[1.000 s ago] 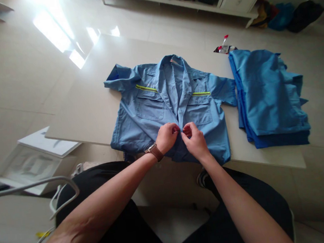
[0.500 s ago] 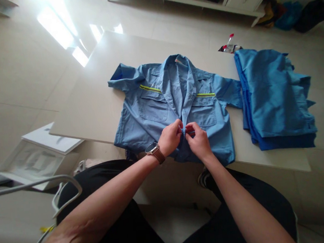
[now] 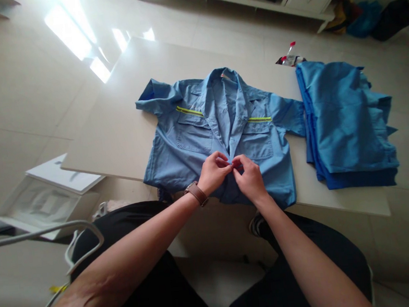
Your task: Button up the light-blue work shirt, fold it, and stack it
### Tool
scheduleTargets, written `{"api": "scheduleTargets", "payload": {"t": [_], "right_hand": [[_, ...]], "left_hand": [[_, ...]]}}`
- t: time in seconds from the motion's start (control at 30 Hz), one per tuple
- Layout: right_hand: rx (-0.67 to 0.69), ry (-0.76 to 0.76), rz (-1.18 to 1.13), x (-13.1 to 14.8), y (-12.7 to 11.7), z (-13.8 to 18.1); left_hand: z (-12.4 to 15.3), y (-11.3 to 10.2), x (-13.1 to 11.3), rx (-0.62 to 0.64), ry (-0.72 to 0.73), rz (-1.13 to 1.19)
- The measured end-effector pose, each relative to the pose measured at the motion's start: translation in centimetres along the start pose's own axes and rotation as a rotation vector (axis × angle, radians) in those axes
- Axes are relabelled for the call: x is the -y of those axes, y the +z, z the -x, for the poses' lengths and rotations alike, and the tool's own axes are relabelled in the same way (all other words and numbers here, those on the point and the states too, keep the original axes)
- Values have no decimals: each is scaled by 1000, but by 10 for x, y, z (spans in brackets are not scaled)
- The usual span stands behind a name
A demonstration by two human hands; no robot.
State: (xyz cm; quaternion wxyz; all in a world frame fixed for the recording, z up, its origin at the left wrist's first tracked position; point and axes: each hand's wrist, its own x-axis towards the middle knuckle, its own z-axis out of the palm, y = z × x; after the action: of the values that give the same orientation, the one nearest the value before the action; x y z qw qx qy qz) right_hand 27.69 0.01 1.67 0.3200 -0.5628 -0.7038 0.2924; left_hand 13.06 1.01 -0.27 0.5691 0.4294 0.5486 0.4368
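I see the shirt [image 3: 219, 140] face up on the smooth, pale table [image 3: 104, 129], its thin blue cloth softly creased, the collar [image 3: 240, 104] gaping in a narrow V, a flat yellow-edged stripe [image 3: 189, 111] above each flapped pocket [image 3: 194, 137]. At the foot of the V, the left hand [image 3: 216, 172] pinches the front edge between thumb and fingertips; the right hand [image 3: 248, 176] pinches just beside it. What detail their tips grip, I can't make out. Most of the shirt lies beyond both hands. Layered folded clothes [image 3: 349, 120] sit beside one sleeve [image 3: 287, 115].
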Motion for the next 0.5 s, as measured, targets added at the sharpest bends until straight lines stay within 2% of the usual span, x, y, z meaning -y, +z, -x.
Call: {"api": "scheduleTargets", "payload": {"t": [0.23,0.5], "right_hand": [[-9,-27,-5,4,-1,-2],[-8,-52,26,6,-4,-3]], "left_hand": [[0,1,-3,-42,-43,80],[1,2,-10,-102,-32,53]]}}
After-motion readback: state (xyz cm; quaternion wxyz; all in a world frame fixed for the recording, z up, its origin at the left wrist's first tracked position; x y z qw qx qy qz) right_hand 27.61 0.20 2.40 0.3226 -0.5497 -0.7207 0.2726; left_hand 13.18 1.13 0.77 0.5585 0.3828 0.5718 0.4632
